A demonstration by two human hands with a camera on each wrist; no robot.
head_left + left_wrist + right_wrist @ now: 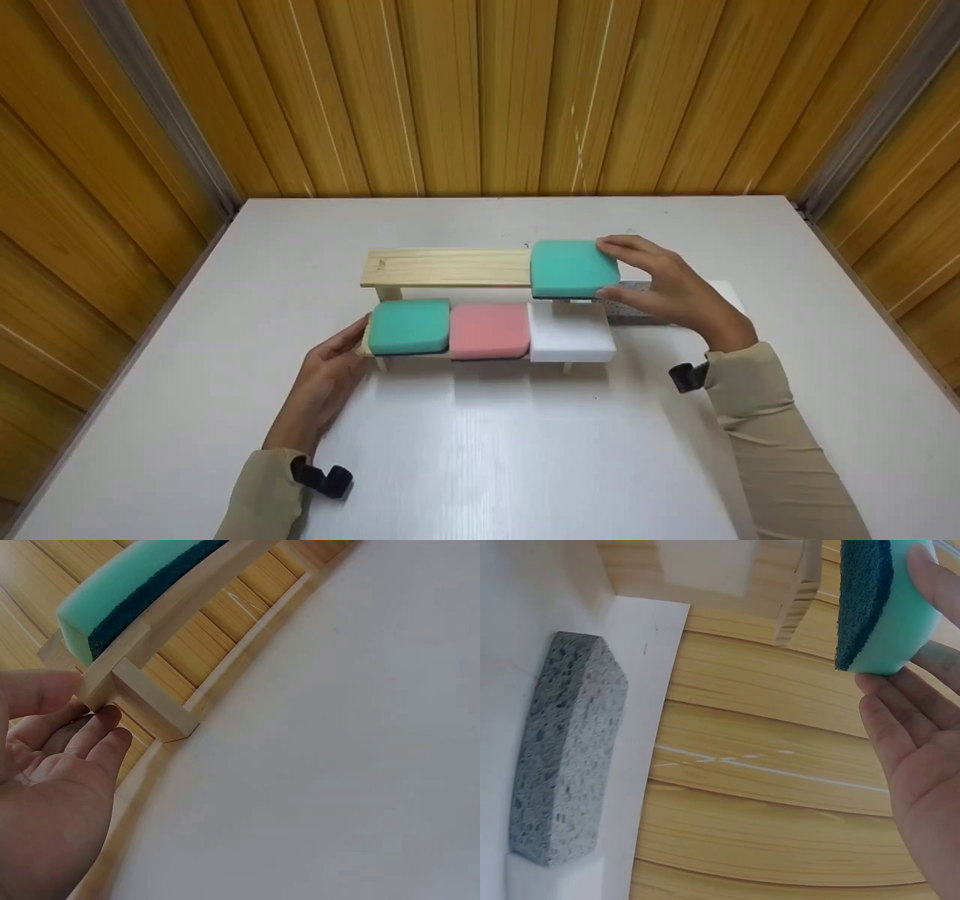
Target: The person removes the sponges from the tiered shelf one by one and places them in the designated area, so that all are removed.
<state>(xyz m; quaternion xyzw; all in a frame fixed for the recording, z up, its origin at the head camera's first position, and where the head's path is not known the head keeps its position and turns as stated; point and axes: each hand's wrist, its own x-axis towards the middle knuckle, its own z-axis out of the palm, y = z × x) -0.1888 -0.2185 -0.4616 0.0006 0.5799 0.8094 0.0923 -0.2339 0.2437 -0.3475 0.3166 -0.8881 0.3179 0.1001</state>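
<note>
In the head view my right hand [660,281] grips a teal sponge [574,266] by its right side, over the right end of the rear wooden shelf [457,268]. The right wrist view shows a gap between that sponge's dark scouring face [862,600] and the wood [799,596]. My left hand [328,375] pinches the left end of the front wooden shelf [105,671], thumb on one side and fingers beneath. On this shelf sit a second teal sponge [410,326], a pink sponge [490,330] and a white block [570,332], side by side.
A grey speckled sponge [570,750] lies on the white table [480,450] behind and right of the shelves, with a white block [555,877] at its end. Yellow wood-patterned panels [480,97] enclose the back and sides.
</note>
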